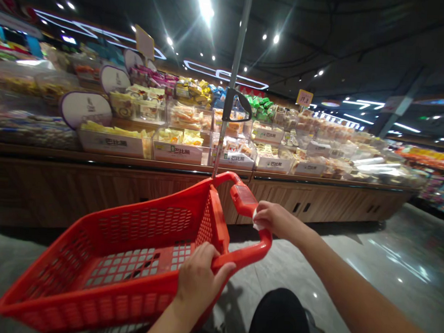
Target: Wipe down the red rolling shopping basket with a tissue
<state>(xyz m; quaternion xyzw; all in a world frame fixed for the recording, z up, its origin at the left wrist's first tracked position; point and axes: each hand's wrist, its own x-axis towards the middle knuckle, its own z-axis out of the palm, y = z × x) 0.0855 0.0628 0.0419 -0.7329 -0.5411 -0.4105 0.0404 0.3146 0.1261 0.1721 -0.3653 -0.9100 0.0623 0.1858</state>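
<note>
A red plastic shopping cart basket [96, 279] with a mesh floor fills the lower left; nothing shows inside it. Its red handle bar [246, 198] curves along the near right side. My left hand [198, 281] is wrapped round the near end of that handle. My right hand [275, 221] grips the far part of the handle, with a bit of white paper pinched under the fingers. A grey metal pole [231, 86] with a black loop rises from the cart's far corner.
A long wooden display counter [130, 180] runs across ahead, stacked with clear bins of packaged snacks [182, 133] and price signs [305, 97]. Shiny grey floor [372, 248] stretches to the right. More shelves [435, 166] stand far right. My dark trouser leg [280, 317] shows below.
</note>
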